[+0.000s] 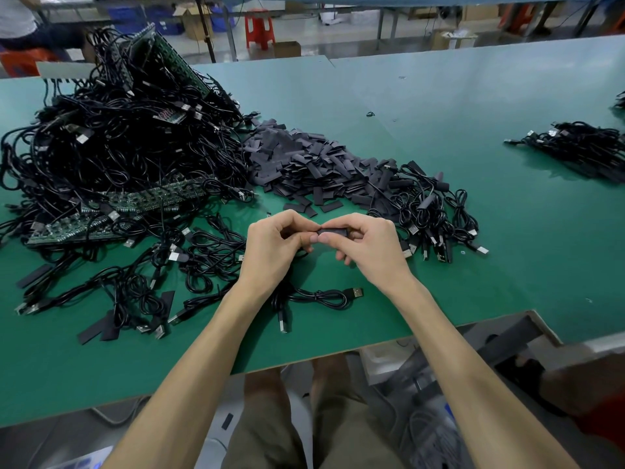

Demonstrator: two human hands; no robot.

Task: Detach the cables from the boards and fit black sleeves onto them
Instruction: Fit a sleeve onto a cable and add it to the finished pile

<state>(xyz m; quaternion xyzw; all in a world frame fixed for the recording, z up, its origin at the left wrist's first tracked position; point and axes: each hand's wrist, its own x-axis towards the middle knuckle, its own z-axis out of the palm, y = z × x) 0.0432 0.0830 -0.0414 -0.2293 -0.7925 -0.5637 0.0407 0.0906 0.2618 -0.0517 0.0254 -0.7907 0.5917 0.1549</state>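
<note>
Two hands: your left hand (274,247) and right hand (368,247) are close together above the near part of the counter (439,113), fingertips almost meeting.
Right hand: thumb and fingers pinch a black sleeve (333,230), held level between the hands.
Left hand: fingers curl at the sleeve's left end and appear to pinch the tip of a cable (321,294); its loose length lies on the counter between your wrists. The tip itself is hidden.
Step in hand: likely feeding that cable into the sleeve; how far in, you cannot tell.
Done: a pile of cables (429,211) just right of your hands, several wearing sleeves. A bundle (575,143) lies well apart at far right; too small to say whether it is sleeved.
Left to do: the big tangle of cables (118,147) at far left, many seemingly still attached to green boards (162,194), plus loose bare cables at near left. Most of the job looks ahead of you.
Supply: a heap of sleeves (304,164) just beyond your hands, plentiful.
Containers: none on the counter. Cardboard boxes (286,49) stand on the floor past the far edge; contents not visible.
</note>
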